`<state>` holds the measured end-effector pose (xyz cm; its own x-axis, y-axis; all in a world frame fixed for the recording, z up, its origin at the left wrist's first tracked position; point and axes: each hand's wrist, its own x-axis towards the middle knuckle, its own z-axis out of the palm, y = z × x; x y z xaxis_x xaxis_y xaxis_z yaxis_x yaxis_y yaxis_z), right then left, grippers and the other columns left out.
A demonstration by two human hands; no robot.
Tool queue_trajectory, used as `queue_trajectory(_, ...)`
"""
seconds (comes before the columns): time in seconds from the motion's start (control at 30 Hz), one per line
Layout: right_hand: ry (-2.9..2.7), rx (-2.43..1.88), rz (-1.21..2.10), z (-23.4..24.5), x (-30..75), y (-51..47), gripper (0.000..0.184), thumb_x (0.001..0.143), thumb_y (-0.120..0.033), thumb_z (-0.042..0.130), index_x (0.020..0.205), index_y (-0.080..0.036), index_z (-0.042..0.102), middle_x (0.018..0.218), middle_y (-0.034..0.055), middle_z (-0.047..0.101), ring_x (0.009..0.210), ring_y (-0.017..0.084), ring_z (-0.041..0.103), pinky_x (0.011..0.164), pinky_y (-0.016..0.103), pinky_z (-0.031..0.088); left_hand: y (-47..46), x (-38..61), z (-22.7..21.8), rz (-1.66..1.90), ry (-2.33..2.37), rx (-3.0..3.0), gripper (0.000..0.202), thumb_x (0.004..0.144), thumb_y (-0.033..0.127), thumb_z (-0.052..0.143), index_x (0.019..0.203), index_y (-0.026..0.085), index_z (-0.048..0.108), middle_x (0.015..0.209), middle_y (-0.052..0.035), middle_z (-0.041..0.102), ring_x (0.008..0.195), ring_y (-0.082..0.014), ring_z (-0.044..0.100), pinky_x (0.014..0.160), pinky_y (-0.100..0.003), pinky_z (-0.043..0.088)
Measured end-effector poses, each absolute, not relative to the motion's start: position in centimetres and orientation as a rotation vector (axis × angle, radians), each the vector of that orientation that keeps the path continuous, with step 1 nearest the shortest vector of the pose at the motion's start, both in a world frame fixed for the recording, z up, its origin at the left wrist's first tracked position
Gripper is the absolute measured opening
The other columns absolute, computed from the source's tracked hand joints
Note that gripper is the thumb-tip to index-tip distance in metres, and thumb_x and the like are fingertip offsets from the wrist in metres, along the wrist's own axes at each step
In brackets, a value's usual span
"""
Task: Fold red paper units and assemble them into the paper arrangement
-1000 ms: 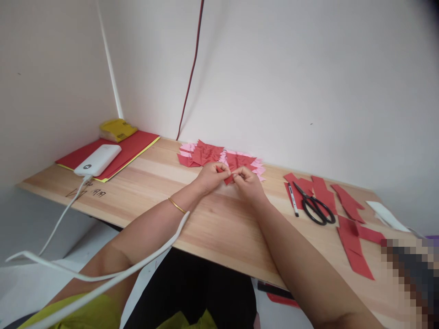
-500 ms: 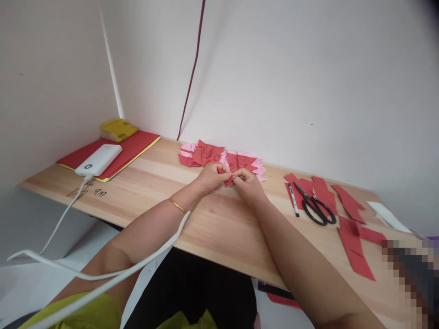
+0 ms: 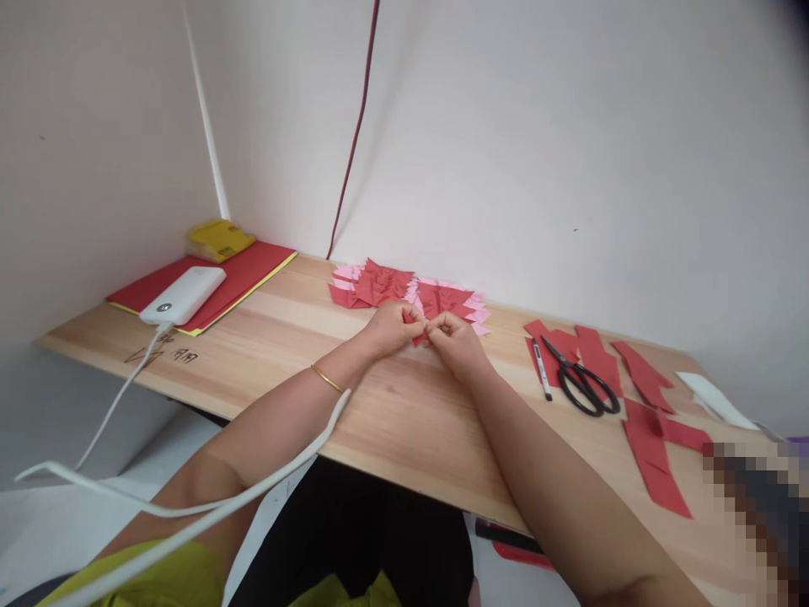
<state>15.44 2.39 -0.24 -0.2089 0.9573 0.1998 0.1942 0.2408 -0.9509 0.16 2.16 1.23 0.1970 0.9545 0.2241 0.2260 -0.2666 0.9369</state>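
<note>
Between my two hands is a small piece of red paper, mostly covered by the fingers. My left hand is closed on it with thumb and fingertips pinched. From the other side my right hand pinches its edge, the fingertips of both hands meeting. Just behind the hands lie folded red paper pieces and pink paper pieces with pointed ends, in two overlapping bunches along the wall side of the wooden table.
Black-handled scissors and a pen lie on red paper strips at the right. A white power bank rests on red sheets at the left, beside a yellow packet. Its white cable crosses my left arm.
Both hands stay in almost the same place. The fingers have shifted very slightly on the red paper, and a little less of it shows between them.
</note>
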Motion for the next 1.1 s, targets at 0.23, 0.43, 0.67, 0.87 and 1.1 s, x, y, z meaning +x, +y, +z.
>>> queue_trajectory(0.23, -1.521, -1.052, 1.165, -0.5, 15.6, 2.8, 0.012, 0.070, -0.028, 0.052, 0.075, -0.020, 0.060, 0.062, -0.0018, 0.065, 0.062, 0.014, 0.061, 0.067, 0.028, 0.048, 2.6, 0.3, 0.6, 1.233, 1.062, 1.451, 0.010, 0.063, 0.023, 0.060, 0.059, 0.014, 0.058, 0.056, 0.0017, 0.056, 0.054, -0.0088, 0.049, 0.056, -0.022, 0.038)
queue_trajectory(0.43, -1.558, -1.091, 1.116, -0.5, 15.4, 2.6, 0.011, 0.070, -0.031, 0.059, 0.069, -0.020, 0.056, 0.059, -0.0026, 0.063, 0.060, 0.013, 0.059, 0.065, 0.028, 0.047, 2.6, 0.1, 0.7, 1.159, 1.084, 1.538, 0.013, 0.066, 0.024, 0.062, 0.058, 0.014, 0.059, 0.056, 0.0005, 0.058, 0.054, -0.0092, 0.051, 0.055, -0.021, 0.037)
queue_trajectory(0.67, -1.494, -1.096, 0.984, -0.8, 15.8, 3.0, 0.016, 0.075, -0.036, 0.059, 0.075, -0.021, 0.056, 0.065, -0.0005, 0.063, 0.063, 0.015, 0.059, 0.064, 0.028, 0.046, 2.8, 0.4, 0.2, 1.165, 0.807, 1.206, 0.026, 0.061, 0.027, 0.076, 0.077, 0.012, 0.062, 0.071, -0.0022, 0.065, 0.065, -0.0114, 0.058, 0.067, -0.025, 0.044)
queue_trajectory(0.87, -1.554, -1.068, 0.926, -0.6, 15.8, 2.9, 0.017, 0.076, -0.037, 0.058, 0.073, -0.021, 0.055, 0.066, 0.0000, 0.062, 0.065, 0.015, 0.058, 0.064, 0.029, 0.045, 2.8, 0.6, 0.1, 1.224, 0.844, 1.164, 0.025, 0.061, 0.027, 0.075, 0.073, 0.012, 0.060, 0.066, -0.0004, 0.062, 0.061, -0.0098, 0.055, 0.065, -0.024, 0.042)
queue_trajectory(1.1, -1.681, -1.044, 0.913, -0.7, 15.6, 2.7, 0.019, 0.079, -0.039, 0.055, 0.074, -0.020, 0.053, 0.066, -0.0008, 0.061, 0.063, 0.014, 0.057, 0.064, 0.028, 0.044, 2.7, 0.3, 0.2, 1.269, 0.991, 1.439, 0.014, 0.069, 0.026, 0.066, 0.067, 0.014, 0.059, 0.064, 0.0014, 0.057, 0.061, -0.0093, 0.050, 0.064, -0.024, 0.039)
